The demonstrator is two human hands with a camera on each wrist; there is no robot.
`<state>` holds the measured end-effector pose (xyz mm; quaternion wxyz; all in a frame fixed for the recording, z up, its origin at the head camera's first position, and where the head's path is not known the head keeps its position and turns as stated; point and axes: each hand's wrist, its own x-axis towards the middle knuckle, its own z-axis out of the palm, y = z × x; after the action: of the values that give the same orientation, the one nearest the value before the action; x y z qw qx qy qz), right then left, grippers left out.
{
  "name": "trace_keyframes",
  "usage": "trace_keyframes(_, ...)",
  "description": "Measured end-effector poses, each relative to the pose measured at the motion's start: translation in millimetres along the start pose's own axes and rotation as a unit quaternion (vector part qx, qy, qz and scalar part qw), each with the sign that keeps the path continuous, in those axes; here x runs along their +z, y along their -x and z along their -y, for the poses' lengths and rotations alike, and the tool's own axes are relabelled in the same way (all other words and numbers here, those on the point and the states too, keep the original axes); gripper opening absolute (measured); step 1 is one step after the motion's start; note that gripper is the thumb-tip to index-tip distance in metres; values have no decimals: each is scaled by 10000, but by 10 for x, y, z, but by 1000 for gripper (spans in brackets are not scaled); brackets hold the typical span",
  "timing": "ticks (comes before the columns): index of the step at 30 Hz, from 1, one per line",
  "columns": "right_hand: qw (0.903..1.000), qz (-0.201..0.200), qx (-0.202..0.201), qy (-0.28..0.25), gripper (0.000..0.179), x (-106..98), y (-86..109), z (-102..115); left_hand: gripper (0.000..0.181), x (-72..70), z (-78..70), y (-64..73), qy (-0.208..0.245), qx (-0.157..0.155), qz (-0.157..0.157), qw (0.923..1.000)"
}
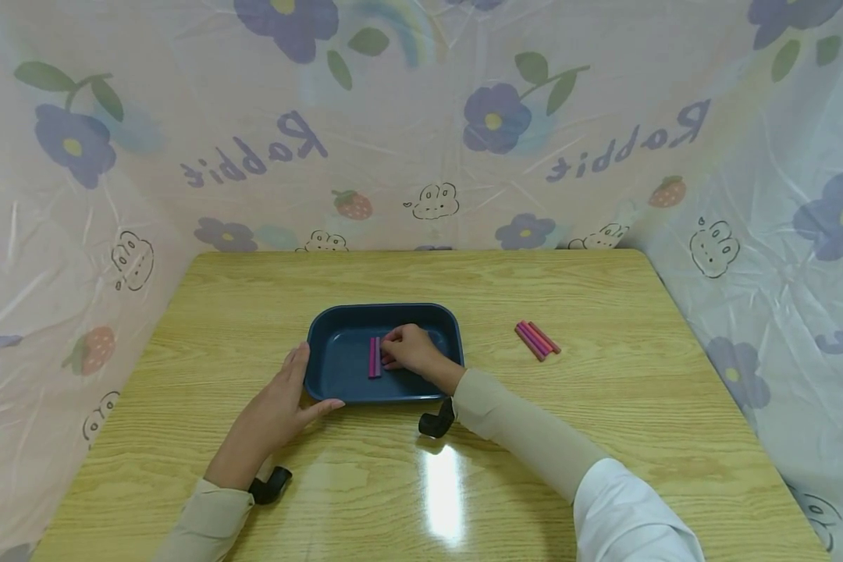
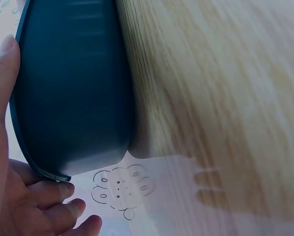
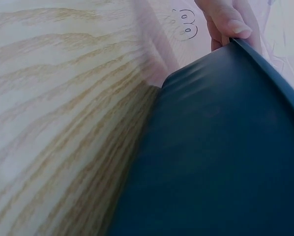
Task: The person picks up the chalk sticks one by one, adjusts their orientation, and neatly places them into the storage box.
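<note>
1. Two sticks inside the tray could be skewed if brushed by the right hand, just beside them at three o'clock; its fingers are curled, but whether anything is pinched cannot be told.
2. The tray could be shifted by uneven pressure from the left hand, spread around its eight-o'clock corner.
3. More sticks are seen toward three o'clock; the four-o'clock rim is crossed by the right wrist.

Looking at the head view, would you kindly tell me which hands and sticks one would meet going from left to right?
Left hand → magenta stick → lavender stick → right hand → group of pink and purple sticks.
</note>
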<state>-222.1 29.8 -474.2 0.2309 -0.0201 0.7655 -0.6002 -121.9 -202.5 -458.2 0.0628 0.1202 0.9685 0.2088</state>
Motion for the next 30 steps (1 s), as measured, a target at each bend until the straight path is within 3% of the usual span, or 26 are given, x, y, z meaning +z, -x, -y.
trace_keyframes(18, 9999, -90, -44, -103, 20, -16, 20, 20, 112, 3, 0, 3, 15, 37, -24, 10000)
trace_keyframes(30, 9972, 196, -712, 93, 27, -211, 237, 257, 113, 4, -7, 8, 29, 8, -33, 10000)
